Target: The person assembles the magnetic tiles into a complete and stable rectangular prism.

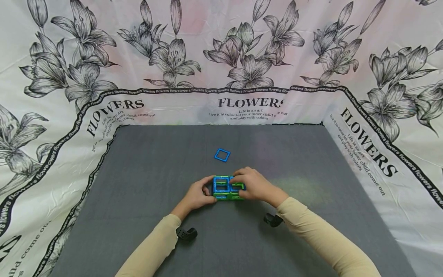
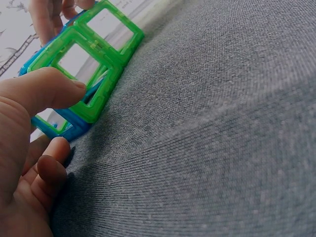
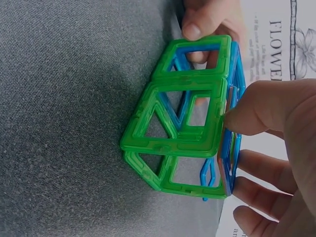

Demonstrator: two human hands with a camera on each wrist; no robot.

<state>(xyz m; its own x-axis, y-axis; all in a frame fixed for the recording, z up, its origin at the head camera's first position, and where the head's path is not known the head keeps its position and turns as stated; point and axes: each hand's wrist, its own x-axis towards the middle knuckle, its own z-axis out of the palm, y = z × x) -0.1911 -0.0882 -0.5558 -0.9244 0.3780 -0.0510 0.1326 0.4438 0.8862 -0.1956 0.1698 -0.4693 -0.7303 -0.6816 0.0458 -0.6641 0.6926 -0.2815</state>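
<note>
A long box of green and blue magnetic tiles [image 1: 229,195], two squares wide, sits on the grey cloth. Green squares form its front side [image 2: 107,53], and blue ones lie along the top. My left hand [image 1: 197,194] grips the left end, its thumb on the front green tile and its fingers curled at the end. From above right, my right hand [image 1: 257,184] pinches a blue square tile [image 3: 228,153] at the top of the right half, thumb on the near edge and fingers on the far edge. Through the open frames, green triangle tiles [image 3: 165,121] show inside.
A loose blue square tile [image 1: 227,157] lies flat behind the box. The grey cloth [image 1: 155,161] spreads around it, bordered by white fabric walls [image 1: 183,107] printed with flowers and lettering. Black wrist-camera mounts [image 1: 187,234] hang below both wrists.
</note>
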